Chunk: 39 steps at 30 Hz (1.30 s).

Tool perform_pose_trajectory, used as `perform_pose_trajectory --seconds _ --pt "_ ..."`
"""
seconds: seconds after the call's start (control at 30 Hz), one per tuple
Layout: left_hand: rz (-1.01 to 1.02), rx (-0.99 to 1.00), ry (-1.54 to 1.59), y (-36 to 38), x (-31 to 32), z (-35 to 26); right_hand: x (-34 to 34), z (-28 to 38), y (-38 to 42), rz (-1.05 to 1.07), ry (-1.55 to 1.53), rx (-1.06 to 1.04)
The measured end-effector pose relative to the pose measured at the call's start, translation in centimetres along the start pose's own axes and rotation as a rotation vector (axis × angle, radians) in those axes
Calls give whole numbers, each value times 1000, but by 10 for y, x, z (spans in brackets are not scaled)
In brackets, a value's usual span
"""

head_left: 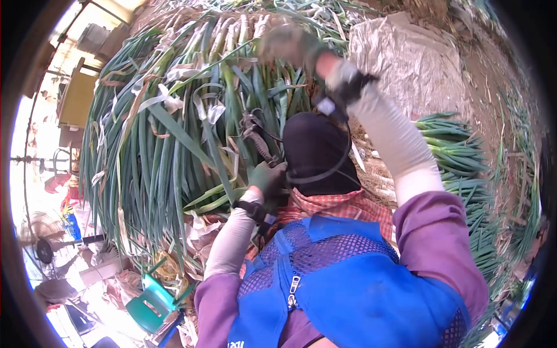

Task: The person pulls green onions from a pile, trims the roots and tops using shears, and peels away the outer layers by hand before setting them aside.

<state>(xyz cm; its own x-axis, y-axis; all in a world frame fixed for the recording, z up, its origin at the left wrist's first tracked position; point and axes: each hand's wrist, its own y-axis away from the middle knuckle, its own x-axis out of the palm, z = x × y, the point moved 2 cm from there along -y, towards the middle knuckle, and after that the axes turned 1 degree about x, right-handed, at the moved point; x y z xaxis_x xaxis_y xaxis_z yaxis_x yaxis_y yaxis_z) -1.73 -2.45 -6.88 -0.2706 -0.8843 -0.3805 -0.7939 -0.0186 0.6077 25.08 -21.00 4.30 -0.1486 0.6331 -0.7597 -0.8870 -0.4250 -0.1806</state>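
My left hand (268, 177), in a dark green glove, is closed at the lower end of a dark, hose-like tool (258, 138) with a metal-looking head. The tool lies against the long green leaves of a big heap of green onions (168, 156). Farther forward, my right hand (290, 46), gloved and smeared by motion, is over the pale root ends at the back of the heap. Its fingers are too blurred to read. Black cloth (316, 153) covers part of the view between my arms.
A crumpled pale sack (406, 64) lies at the back right. More green onions (452, 145) are laid in bundles along the right side on brown ground. At the lower left stands a green plastic chair (152, 304), and a fan (43, 246) is behind it.
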Motion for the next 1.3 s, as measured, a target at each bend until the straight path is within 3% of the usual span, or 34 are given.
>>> perform_pose_trajectory --seconds 0.03,0.07,0.13,0.2,0.23,0.27,0.4,0.43,0.47,0.5,0.53,0.57,0.63,0.67,0.73,0.83,0.93,0.97,1.0,1.07,1.13,1.17,1.3 --pt "-36 -11 131 3 0 -4 15 17 21 78 -17 -15" --pt "-38 57 225 -3 -2 3 5 60 69 342 -117 77" --pt "-44 190 413 -11 -6 29 44 67 99 340 331 46" --pt "-85 278 341 3 -14 28 57 81 119 150 270 70" --pt "-104 337 360 18 -19 18 55 102 128 176 56 90" --pt "-124 398 379 34 -24 7 70 115 132 18 -79 40" --pt "-105 429 378 69 -38 -10 89 160 140 151 -955 276" --pt "-131 420 305 69 -40 -6 99 157 137 83 -548 85" --pt "-132 580 153 73 -43 -3 108 156 135 -47 -124 -56" --pt "-131 732 -7 77 -46 0 111 162 143 -75 31 -69" --pt "-52 632 53 84 -47 -3 115 170 154 -107 185 -76" --pt "18 527 110 90 -49 -6 119 170 158 41 45 65" --pt "102 687 352 102 -44 -15 126 164 169 341 -232 348" --pt "146 765 474 106 -43 -15 127 159 173 330 -231 365" --pt "151 775 293 104 -46 -5 126 151 180 306 -231 404" --pt "469 512 247 91 -47 4 105 140 192 102 -236 504" --pt "618 484 119 50 -13 19 78 128 199 -13 -231 459" --pt "762 312 230 34 7 28 66 131 200 -16 -233 463" --pt "647 416 -148 9 26 33 57 128 200 -21 -238 470" --pt "618 576 -590 -20 62 41 62 90 197 -122 -359 429" --pt "778 669 -965 -46 100 67 64 59 191 -204 -556 405" --pt "985 903 -1355 -66 126 98 65 43 187 -218 -592 376" --pt "960 613 -1255 -61 133 129 70 1 172 -155 -924 357"
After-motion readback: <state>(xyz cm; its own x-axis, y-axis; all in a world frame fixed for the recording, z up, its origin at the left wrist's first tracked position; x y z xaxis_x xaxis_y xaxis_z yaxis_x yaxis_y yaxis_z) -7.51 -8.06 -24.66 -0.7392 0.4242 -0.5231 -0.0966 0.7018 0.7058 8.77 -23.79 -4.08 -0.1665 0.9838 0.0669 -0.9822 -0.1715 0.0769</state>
